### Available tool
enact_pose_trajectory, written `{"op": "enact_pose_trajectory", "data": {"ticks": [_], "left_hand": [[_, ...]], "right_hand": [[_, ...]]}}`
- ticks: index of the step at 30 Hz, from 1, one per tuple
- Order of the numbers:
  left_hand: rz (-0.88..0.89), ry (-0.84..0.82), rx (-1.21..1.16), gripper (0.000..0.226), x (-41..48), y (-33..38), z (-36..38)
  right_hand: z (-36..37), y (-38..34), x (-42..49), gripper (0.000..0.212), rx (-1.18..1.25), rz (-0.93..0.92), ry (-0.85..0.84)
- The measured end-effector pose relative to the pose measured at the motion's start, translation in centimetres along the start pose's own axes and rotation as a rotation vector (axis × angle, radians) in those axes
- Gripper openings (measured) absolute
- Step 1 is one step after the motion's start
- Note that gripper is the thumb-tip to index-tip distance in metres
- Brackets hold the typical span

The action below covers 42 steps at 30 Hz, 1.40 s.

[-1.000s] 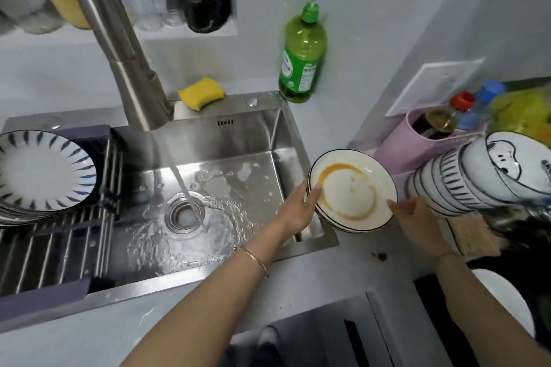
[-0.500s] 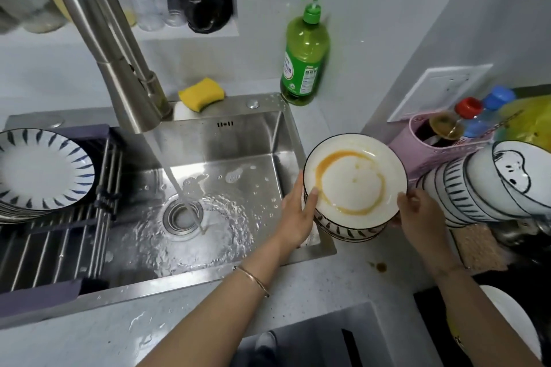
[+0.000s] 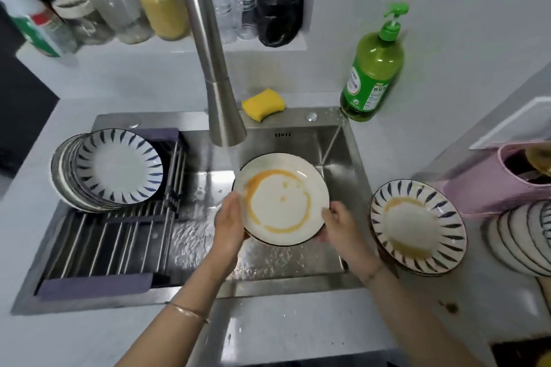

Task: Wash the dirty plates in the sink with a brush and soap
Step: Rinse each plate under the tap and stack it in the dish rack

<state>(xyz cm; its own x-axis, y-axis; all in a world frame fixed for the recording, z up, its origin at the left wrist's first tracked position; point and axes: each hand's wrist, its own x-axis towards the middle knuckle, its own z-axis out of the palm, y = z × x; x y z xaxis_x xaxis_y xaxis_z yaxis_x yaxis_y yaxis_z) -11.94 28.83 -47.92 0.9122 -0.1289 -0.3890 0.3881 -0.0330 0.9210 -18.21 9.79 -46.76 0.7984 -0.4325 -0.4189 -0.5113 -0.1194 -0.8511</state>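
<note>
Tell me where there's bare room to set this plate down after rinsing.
Free: the rack bars in front of the clean plate stack, and the counter strip before the sink. Crowded: right of the sink, where the dirty stack, pink holder and leaning plates sit close together.

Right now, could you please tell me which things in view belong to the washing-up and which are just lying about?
In the job: stained plate held over the sink, faucet, soap bottle, yellow sponge, dirty striped plates, clean plates on the rack.
Lying about: jars, clear glasses, pink tub.
</note>
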Motion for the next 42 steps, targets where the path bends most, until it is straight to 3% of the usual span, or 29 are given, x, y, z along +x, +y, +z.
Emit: {"op": "enact_pose_trajectory", "data": {"ticks": [3, 7, 9, 14, 17, 21, 26, 30, 32, 35, 38, 42], "left_hand": [[0.016, 0.085, 0.05, 0.043, 0.3, 0.2, -4.0], [0.03, 0.097, 0.142, 0.059, 1.1, -0.1, -7.6], [0.036, 0.1, 0.112, 0.052, 1.4, -0.3, -8.5], [-0.076, 0.072, -0.1, 0.036, 2.7, -0.8, -8.0], [-0.246, 0.04, -0.19, 0.047, 3.6, -1.2, -6.6], [-0.335, -0.017, -0.113, 0.041, 4.1, -2.1, -5.4], [-0.248, -0.065, 0.081, 0.034, 4.5, -1.6, -5.7], [0.011, -0.03, 0.187, 0.035, 4.3, -0.4, -6.7], [0.092, -0.027, 0.176, 0.033, 4.4, 0.1, -7.2], [0.081, -0.028, 0.087, 0.03, 4.7, 0.1, -8.0], [-0.017, -0.008, 0.027, 0.049, 5.7, -1.2, -8.2], [-0.202, 0.005, -0.143, 0.047, 6.0, -1.9, -5.9]], "right_hand": [[4.3, 0.0, 0.9, 0.008, 0.013, 0.052, -0.103], [7.7, -0.6, 1.6, 0.011, 0.027, 0.096, -0.211], [8.3, -1.4, 1.6, 0.023, 0.087, 0.111, -0.201], [8.0, -3.6, 1.2, 0.025, 0.134, 0.016, -0.152], [7.2, -4.6, 1.5, 0.03, 0.095, -0.039, -0.082], [6.3, -3.5, 2.2, 0.026, 0.092, 0.076, -0.016], [6.7, -0.8, 1.5, 0.028, 0.163, 0.316, -0.012], [8.3, 0.0, 0.8, 0.026, 0.245, 0.381, -0.034], [8.8, -0.2, 0.8, 0.02, 0.244, 0.366, -0.033], [8.8, -1.0, 1.1, 0.019, 0.162, 0.236, -0.044], [8.3, -2.6, 1.3, 0.019, 0.117, 0.053, -0.053], [7.2, -4.3, 1.8, 0.024, 0.059, -0.036, 0.012]]}}
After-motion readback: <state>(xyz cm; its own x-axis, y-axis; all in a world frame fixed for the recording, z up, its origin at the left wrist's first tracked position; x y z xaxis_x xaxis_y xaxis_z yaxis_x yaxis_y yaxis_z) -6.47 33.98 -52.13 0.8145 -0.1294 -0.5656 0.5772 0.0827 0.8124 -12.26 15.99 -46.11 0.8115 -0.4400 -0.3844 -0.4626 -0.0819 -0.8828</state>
